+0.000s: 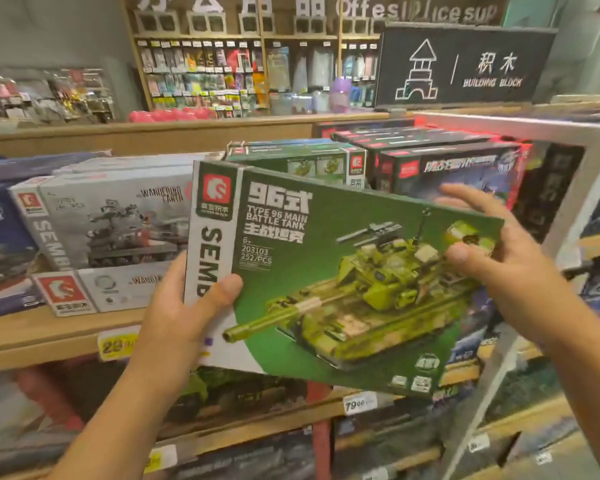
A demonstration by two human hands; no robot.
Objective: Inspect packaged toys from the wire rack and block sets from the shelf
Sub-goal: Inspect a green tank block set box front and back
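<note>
At the centre of the view, held up before the shelves: one green block-set box, face toward the camera, tilted with its 3 o'clock end lower. Printed on it: "96", "TYPE 96 MAIN BATTLE TANK", "203103", "252/PCS", a red brand square, and a green tank model.

Left hand: grips the box at its 8 o'clock corner, thumb pressed flat across the white side band, remaining fingers hidden behind the box.

Right hand: at the box's 3 o'clock edge, fingers spread and mostly straight, thumb tip lying over the printed face near the upper corner. Whether the fingers behind actually touch the box cannot be told.

At 9 o'clock of the held box: grey tank box marked "WANDERING EARTH", standing on the wooden shelf; a flatter box of the same brand lies just below it.

At 12 o'clock: second green set, standing just behind the held box.

At 1 o'clock: row of black and red boxes, packed side by side.

At 7 o'clock on the shelf edge: yellow price tag reading "28". At 6 o'clock: white tag reading "79".

At 2 o'clock, above the shelf: black sign with a tower outline and "BUILDING BLOCK".

Far background at 12 o'clock: stationery wall display, blurred.
</note>
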